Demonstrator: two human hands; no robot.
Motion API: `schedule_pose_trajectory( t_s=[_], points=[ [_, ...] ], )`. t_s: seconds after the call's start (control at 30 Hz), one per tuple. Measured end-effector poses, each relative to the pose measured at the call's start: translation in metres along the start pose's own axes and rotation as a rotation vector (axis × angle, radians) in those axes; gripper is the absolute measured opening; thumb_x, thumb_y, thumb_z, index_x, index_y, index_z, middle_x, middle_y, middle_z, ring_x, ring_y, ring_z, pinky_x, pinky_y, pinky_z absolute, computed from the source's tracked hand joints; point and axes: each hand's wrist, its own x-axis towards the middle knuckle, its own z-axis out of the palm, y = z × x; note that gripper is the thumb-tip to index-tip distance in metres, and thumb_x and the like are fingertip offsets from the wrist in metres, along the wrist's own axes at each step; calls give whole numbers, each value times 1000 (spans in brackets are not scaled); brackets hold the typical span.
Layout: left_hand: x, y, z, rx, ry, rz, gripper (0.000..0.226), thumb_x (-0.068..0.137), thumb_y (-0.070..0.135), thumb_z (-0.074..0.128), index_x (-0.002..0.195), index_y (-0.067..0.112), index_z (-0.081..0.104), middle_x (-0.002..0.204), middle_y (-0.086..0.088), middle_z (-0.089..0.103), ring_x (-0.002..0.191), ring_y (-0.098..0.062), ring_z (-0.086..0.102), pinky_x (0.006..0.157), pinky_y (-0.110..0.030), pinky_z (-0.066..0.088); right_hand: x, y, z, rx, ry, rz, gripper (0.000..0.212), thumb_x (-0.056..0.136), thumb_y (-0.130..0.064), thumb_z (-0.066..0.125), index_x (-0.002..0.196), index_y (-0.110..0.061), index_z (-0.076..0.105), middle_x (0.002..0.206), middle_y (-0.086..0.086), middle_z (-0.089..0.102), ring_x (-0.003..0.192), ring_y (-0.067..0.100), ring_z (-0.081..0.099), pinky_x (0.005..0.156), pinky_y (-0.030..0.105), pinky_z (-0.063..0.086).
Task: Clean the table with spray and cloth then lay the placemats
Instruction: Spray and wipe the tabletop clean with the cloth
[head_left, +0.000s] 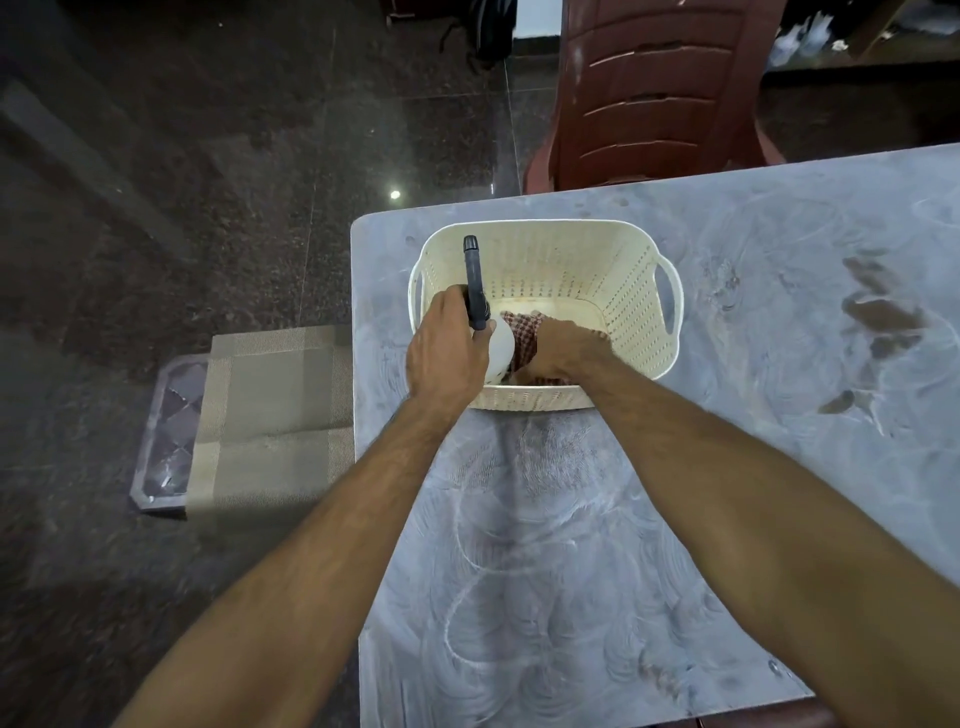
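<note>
A cream perforated basket (631, 291) stands near the far left corner of the grey table (727, 467). My left hand (447, 351) grips the neck of a spray bottle (477, 283) with a dark head and white body, at the basket's left side. Inside the basket my right hand (563, 348) holds a red checked cloth (522, 332); its fingers are hidden in the cloth. Beige woven placemats (275, 421) lie stacked on a low stool left of the table.
A dark red plastic chair (660, 88) stands at the table's far edge. The stool (166, 431) under the placemats sits on the dark granite floor. Wet wipe streaks cover the tabletop, with darker patches at the right.
</note>
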Motion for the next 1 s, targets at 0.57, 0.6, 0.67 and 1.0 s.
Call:
schedule_pose_trajectory(
  t_s=[0.57, 0.6, 0.67, 1.0],
  points=[
    [-2, 1, 1, 8, 15, -13, 32, 96, 28, 61, 122, 12, 52, 119, -4, 58, 109, -26, 58, 81, -40, 46, 9, 11, -12, 232, 59, 25, 43, 81, -35, 75, 108, -3, 63, 83, 3, 62, 75, 19, 62, 64, 28, 55],
    [-3, -1, 1, -16, 22, -1, 37, 94, 27, 62, 126, 12, 51, 122, -5, 57, 112, -25, 56, 82, -38, 46, 6, 14, -18, 288, 72, 31, 43, 82, -38, 74, 105, -4, 62, 85, 4, 63, 74, 18, 62, 64, 28, 55],
    [-6, -3, -1, -101, 54, 43, 51, 91, 23, 66, 135, 8, 45, 133, -8, 51, 121, -25, 51, 89, -31, 44, -1, 21, -32, 397, 90, 33, 40, 84, -41, 72, 102, -7, 62, 86, 5, 63, 71, 15, 61, 57, 24, 50],
    [-70, 29, 1, -311, 236, 205, 40, 88, 16, 64, 125, 4, 54, 108, -6, 55, 99, -14, 51, 85, -18, 41, -44, 35, -65, 862, 205, -29, 13, 87, -28, 68, 83, -16, 66, 80, 1, 68, 70, 14, 62, 58, 26, 49]
  ],
)
